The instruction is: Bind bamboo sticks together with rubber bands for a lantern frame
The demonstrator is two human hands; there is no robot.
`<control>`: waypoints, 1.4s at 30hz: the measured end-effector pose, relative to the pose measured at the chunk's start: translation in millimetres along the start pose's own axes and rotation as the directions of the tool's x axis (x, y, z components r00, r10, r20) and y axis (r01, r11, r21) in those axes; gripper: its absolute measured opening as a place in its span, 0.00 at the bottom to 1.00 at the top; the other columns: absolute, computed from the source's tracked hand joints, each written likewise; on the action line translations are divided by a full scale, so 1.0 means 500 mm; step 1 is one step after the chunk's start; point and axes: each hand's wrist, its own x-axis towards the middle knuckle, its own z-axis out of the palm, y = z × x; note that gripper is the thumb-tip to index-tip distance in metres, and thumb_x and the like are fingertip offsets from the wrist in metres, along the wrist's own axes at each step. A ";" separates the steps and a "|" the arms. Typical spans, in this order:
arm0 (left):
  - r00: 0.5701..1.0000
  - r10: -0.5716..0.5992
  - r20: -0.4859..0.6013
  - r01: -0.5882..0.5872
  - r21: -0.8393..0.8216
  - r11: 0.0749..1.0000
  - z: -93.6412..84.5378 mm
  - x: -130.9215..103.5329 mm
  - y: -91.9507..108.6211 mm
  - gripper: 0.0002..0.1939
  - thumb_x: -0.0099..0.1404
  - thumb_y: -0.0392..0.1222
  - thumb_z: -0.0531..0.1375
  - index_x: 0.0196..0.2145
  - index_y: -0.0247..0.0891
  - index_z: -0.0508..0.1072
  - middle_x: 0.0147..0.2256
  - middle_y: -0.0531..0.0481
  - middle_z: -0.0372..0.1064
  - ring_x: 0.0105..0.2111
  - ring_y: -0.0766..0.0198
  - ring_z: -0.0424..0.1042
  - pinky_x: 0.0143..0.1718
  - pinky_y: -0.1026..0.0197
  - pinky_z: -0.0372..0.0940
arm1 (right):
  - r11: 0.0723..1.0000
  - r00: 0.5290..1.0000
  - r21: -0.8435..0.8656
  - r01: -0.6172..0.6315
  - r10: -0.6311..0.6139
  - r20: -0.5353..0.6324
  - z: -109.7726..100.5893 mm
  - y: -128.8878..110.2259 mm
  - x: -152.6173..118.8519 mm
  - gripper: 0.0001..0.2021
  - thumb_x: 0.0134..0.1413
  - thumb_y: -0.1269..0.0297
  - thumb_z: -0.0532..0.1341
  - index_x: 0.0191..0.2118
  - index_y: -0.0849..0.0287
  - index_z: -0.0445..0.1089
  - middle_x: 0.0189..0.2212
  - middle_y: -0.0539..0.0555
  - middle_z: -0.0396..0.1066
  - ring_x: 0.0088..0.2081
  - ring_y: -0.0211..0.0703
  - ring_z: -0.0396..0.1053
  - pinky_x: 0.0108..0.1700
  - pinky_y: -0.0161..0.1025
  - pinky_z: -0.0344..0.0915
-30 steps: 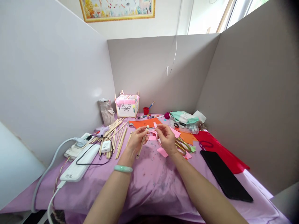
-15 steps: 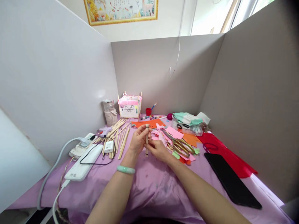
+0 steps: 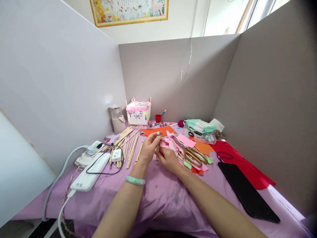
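Between my two hands, a short bundle of wooden sticks [image 3: 157,158] stands nearly upright, with dark bands near its top and bottom ends. My left hand [image 3: 150,147], with a green bangle at the wrist, pinches its upper part. My right hand [image 3: 167,158] closes on it lower down, and the fingers of both hands hide its middle. More loose wooden sticks [image 3: 132,152] lie to the left of my hands. Pink paper pieces [image 3: 186,140] and gold-handled scissors [image 3: 193,156] are on the right.
A white and pink box [image 3: 138,114], a jar [image 3: 117,120] and a red cup [image 3: 158,118] stand at the back. Left are a white power bank [image 3: 90,172], a charger [image 3: 116,155] and cables. A black phone [image 3: 247,191] and red cloth [image 3: 242,165] lie right.
The bundle has turned slightly and more of its middle is covered by my fingers. A stick bundle beside my left wrist has come into sight. The view has shifted a little.
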 end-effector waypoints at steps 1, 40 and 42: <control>1.000 -0.008 0.002 0.008 0.011 1.000 0.000 0.000 -0.001 0.14 0.56 0.45 0.62 0.38 0.35 0.69 0.28 0.52 0.68 0.20 0.73 0.62 0.22 0.67 0.58 | 1.000 1.000 -0.018 -0.008 0.008 -0.009 0.000 0.003 0.000 0.14 0.60 0.61 0.53 0.25 0.59 0.63 0.21 0.51 0.65 0.22 0.36 0.59 0.27 0.34 0.50; 0.995 -0.086 0.044 0.091 -0.144 0.985 -0.001 -0.002 0.005 0.21 0.59 0.47 0.59 0.49 0.35 0.68 0.26 0.54 0.61 0.19 0.74 0.53 0.19 0.67 0.49 | 0.855 0.970 0.460 -0.238 0.186 0.157 0.008 0.000 0.005 0.09 0.54 0.62 0.59 0.25 0.57 0.61 0.15 0.45 0.65 0.17 0.36 0.64 0.22 0.32 0.59; 0.994 -0.096 0.054 0.104 -0.171 0.980 -0.001 -0.001 0.011 0.21 0.59 0.47 0.58 0.48 0.34 0.69 0.26 0.53 0.62 0.19 0.73 0.54 0.20 0.67 0.51 | 0.870 0.973 0.438 -0.227 0.185 0.136 0.008 0.000 0.005 0.10 0.53 0.62 0.60 0.25 0.57 0.61 0.15 0.45 0.65 0.17 0.36 0.64 0.23 0.32 0.58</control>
